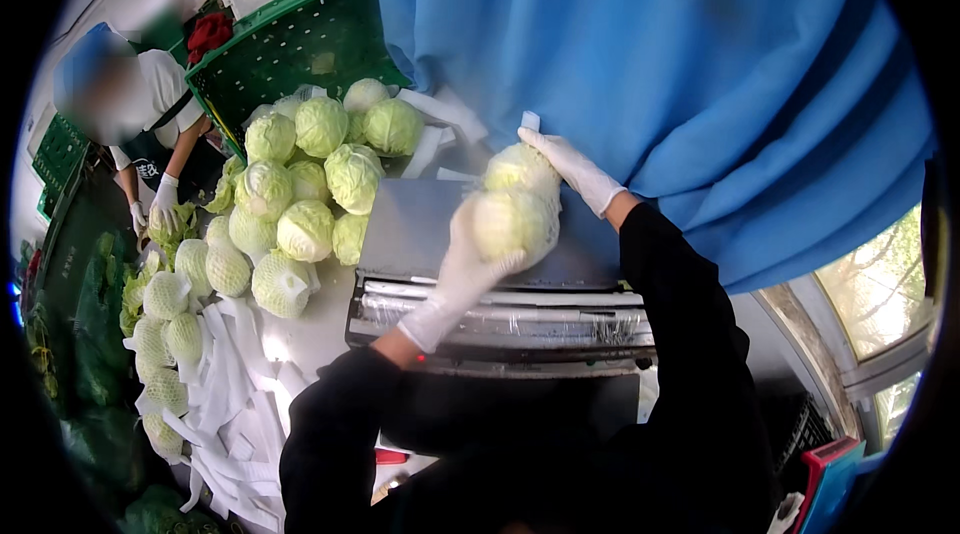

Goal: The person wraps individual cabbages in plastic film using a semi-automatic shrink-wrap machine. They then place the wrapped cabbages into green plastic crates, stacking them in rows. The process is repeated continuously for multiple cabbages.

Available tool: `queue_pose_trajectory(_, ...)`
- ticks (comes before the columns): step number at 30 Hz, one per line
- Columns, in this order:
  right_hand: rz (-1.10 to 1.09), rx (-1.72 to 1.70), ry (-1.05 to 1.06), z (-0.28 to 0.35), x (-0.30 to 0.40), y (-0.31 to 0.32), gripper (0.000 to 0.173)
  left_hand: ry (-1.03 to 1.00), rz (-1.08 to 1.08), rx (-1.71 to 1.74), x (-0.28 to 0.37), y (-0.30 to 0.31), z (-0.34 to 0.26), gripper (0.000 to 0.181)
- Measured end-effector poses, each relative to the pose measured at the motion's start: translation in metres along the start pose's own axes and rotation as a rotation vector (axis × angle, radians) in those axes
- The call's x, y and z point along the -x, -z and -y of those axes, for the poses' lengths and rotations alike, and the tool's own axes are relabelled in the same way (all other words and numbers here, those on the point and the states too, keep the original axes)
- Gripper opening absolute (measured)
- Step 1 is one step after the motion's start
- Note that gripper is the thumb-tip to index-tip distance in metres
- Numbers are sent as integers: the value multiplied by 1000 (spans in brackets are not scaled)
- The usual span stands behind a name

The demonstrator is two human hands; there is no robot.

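Note:
My left hand, in a white glove, cups a pale green cabbage from the left and below. A second cabbage sits just beyond it, and white foam netting shows along the right side of both. My gloved right hand reaches in from the upper right, its fingers pinching the netting by the far cabbage. A short white end of netting sticks up past those fingertips. Both cabbages are held above the flat metal plate of a film-wrapping machine.
Loose cabbages are piled left of the machine, before a green plastic crate. Netted cabbages and flat foam sleeves lie nearer. A co-worker's gloved hands touch leafy cabbage at far left. A blue curtain hangs behind.

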State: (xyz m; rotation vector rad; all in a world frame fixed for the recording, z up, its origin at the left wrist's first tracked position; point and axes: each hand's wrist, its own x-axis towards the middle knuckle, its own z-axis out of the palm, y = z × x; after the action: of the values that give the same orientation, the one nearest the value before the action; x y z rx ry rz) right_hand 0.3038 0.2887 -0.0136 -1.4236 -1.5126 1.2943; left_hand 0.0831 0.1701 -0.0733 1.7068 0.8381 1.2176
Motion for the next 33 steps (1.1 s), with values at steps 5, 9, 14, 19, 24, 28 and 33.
queue_pose_trajectory(5,230,-261,35,13,29,-15,86,95,182,-132,6,23,-3,106)
queue_pose_trajectory(9,84,-211,218,-39,9,-14,72,8,217,-244,7,18,-17,102)
queue_pose_trajectory(14,52,-231,134,-28,16,-15,69,100,174,-128,6,17,-18,99)
queue_pose_trajectory(19,-80,-69,105,6,55,-12,82,43,59,-408,21,33,-35,90)
queue_pose_trajectory(24,-44,-31,173,5,78,-13,79,64,-18,-404,29,48,-48,67)
queue_pose_trajectory(28,-216,110,250,10,114,-9,62,-71,-93,-632,49,81,-52,40)
queue_pose_trajectory(33,-586,705,66,-8,246,9,36,26,-63,-1010,121,139,-61,22)
